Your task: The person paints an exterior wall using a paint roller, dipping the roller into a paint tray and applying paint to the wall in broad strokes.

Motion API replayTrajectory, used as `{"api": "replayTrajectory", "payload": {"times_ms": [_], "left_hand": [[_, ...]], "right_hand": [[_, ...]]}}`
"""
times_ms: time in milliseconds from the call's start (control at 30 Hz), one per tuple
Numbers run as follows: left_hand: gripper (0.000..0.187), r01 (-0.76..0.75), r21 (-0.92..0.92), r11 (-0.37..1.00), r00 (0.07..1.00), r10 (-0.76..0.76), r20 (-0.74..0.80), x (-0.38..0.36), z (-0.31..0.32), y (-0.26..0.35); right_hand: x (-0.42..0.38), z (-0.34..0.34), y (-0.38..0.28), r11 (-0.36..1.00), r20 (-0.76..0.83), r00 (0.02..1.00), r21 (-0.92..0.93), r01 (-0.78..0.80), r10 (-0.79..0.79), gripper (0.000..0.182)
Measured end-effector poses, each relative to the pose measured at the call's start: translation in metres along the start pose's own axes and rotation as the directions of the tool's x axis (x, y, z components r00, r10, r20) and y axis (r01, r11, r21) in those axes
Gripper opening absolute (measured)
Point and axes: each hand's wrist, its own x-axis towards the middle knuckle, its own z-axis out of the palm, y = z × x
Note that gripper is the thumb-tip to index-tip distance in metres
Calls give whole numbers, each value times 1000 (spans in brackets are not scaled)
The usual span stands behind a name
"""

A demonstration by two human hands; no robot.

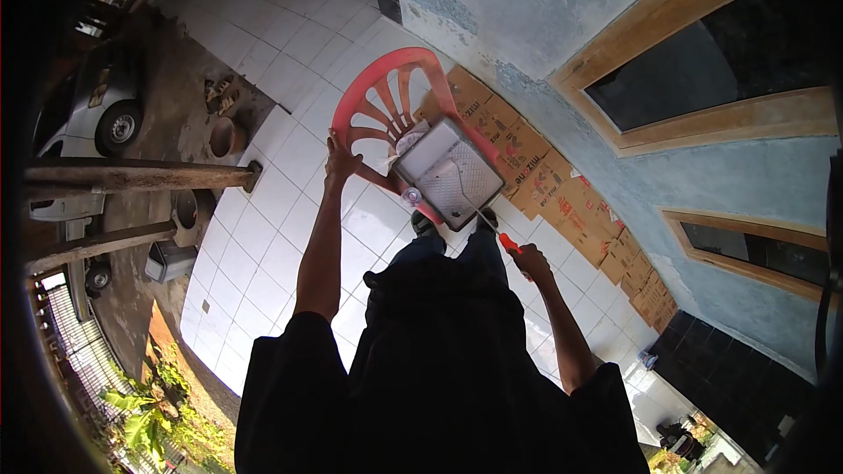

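Paint roller [481, 213], as it looks from its bent rod, is in the right hand [532, 263] and reaches over the tray, though its head is hard to make out there. Largest about it is the blue wall [518, 17]; a good stroke at the tray would keep the rod's swing away from that side. Below lies the pale tiled floor [274, 162], with flattened cardboard [543, 177] along the wall, a sensible side to let drips fall. On the tiles stands the red chair [353, 105], its back away from the person; the left hand [342, 161] touches its edge, and whether those fingers close around it I cannot tell. Steady pressure there should keep the chair from sliding. The tray [483, 177] appears to rest on the seat, so the push is best kept light and level, working over the ribbed part rather than against a rim, which could tip it. A clear cup [412, 197] sits just beside the tray's left side, near enough to be knocked by a wide sweep. Smallest is the red handle [509, 245], gripped in the right fingers; a loose wrist would probably spread the load evenly.
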Motion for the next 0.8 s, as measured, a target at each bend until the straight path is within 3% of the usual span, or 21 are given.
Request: {"api": "replayTrajectory", "payload": {"times_ms": [200, 267, 333, 600, 633, 800], "left_hand": [[113, 34, -22, 999, 999, -34, 15, -1, -3, 4], [113, 23, -22, 1000, 1000, -22, 16, 0, -2, 4], [114, 22, -19, 1000, 1000, -22, 17, 2, -2, 0], [115, 78, -37, 996, 994, -76, 72, 2, -4, 3], [115, 79, -36, 996, 994, -76, 73, 2, -3, 3], [115, 55, -31, 998, 998, -54, 35, 0, -3, 4]], "right_hand": [[0, 11, 3, 991, -92, 987, -32, 127, -130, 52], [0, 15, 9, 958, -175, 961, 154, 243, -215, 55], [-3, 18, 16, 949, -236, 939, 134, 287, -251, 54], [-24, -5, -1, 985, -267, 951, 37, 171, -156, 54], [-31, -17, -13, 991, -167, 978, 35, 129, -122, 53], [-26, -30, -25, 998, -159, 985, -32, 60, -64, 54]]}}
